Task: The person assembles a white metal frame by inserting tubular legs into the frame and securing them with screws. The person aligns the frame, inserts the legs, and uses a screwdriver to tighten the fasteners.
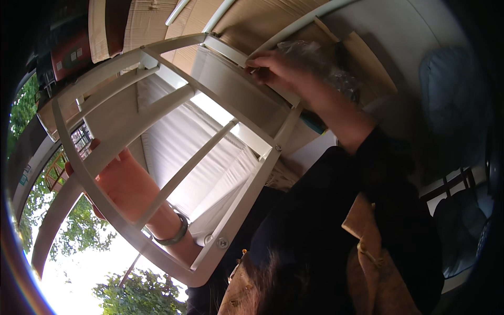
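I've got the left hand (123,181) behind the white slatted frame (144,122), grasping its wide curved slat. Right hand (278,68): fingers bunched at the upper rail; can't tell if they're pinching anything. Frame fills left-centre of the picture, tilted; smooth painted bars, round bolts (222,242) along the lower-right rail. I see no lettering on it. Upper left: red box (73,58), small pale labels, too small for me to read.

A home, apparently: white furniture frame (142,126), cardboard (254,21), bluish cushion (454,100) and leafy trees (139,296) (sunlit) outside.
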`<move>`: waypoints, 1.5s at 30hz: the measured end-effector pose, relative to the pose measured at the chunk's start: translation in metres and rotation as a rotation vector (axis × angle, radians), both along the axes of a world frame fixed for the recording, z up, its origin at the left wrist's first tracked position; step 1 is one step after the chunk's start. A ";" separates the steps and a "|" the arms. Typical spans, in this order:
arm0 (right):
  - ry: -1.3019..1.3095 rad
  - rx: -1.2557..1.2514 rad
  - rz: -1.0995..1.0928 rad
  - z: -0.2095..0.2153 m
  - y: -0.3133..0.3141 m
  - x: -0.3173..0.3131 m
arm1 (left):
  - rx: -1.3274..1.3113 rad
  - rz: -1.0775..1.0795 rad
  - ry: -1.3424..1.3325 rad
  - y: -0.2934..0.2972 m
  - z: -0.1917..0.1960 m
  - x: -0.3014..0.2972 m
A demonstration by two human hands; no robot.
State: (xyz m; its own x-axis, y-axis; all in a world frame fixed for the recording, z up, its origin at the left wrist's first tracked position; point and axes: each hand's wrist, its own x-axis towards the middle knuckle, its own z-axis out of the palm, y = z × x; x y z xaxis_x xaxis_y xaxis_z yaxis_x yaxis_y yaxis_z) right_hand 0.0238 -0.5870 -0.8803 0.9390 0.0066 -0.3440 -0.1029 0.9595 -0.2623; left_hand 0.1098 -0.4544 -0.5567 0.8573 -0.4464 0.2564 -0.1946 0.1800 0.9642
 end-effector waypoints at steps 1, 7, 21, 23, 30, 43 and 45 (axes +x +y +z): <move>0.081 -0.185 0.004 -0.007 -0.007 -0.007 | 0.011 -0.045 -0.009 0.000 0.000 0.001; 0.295 -1.634 -0.273 -0.062 -0.067 -0.051 | 0.048 -0.112 -0.026 0.009 0.004 0.014; 0.403 -1.967 0.315 -0.028 -0.013 -0.035 | 0.080 -0.162 -0.004 0.021 0.007 0.021; 0.448 -1.957 0.328 -0.030 -0.010 -0.030 | 0.059 -0.139 0.004 0.019 0.006 0.018; 0.362 -1.873 0.438 -0.002 -0.016 -0.021 | 0.050 -0.056 -0.031 0.013 0.005 0.012; -0.003 0.244 0.035 0.100 0.024 0.044 | 0.020 -0.101 0.002 0.004 0.001 0.002; -0.024 0.280 0.077 0.101 0.027 0.044 | 0.002 -0.118 0.008 0.002 0.001 0.002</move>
State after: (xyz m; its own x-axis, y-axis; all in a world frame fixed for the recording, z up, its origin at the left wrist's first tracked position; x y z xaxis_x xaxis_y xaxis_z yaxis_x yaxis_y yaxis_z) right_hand 0.0674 -0.5598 -0.7790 0.9397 0.1698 -0.2968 -0.1754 0.9845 0.0082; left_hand 0.1122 -0.4524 -0.5556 0.8010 -0.5448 0.2483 -0.1641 0.1992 0.9661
